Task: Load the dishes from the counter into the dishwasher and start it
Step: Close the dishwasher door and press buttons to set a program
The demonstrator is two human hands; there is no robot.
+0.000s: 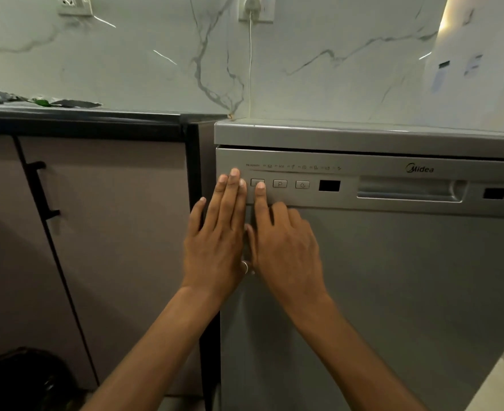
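1. Left of the dishwasher [393,292], one cabinet door carried a single black handle [41,191]. Crumpled wrapping [37,99] lay on the dark worktop [81,115] above that door.
2. Two wall sockets showed above. One [74,4] sat well left of the dishwasher. The other [256,8] sat over its left end, with one white cable [250,69] dropping behind its top.
3. The left hand [218,238] lay flat on the dishwasher's left edge. Its fingers [233,185] were straight and close together, their tips against the left end of the control strip, and they held nothing. One ring [245,266] sat on it.
4. The right hand [286,244] was just beside the left hand, against the dishwasher's front. Its forefinger [261,197] was stretched out with the tip on the first button [257,183]. The other fingers were bent under, and the hand gripped nothing.
5. The dishwasher stood with its door closed, and the control strip ran across the top of the door.
6. Three buttons sat in a row on that strip: the touched one, a "P" button [280,183] and a clock button [302,184].
7. Two dark windows followed, one [329,185] right of the buttons and one [494,193] near the dishwasher's right end. One recessed door grip [410,189] lay between them.
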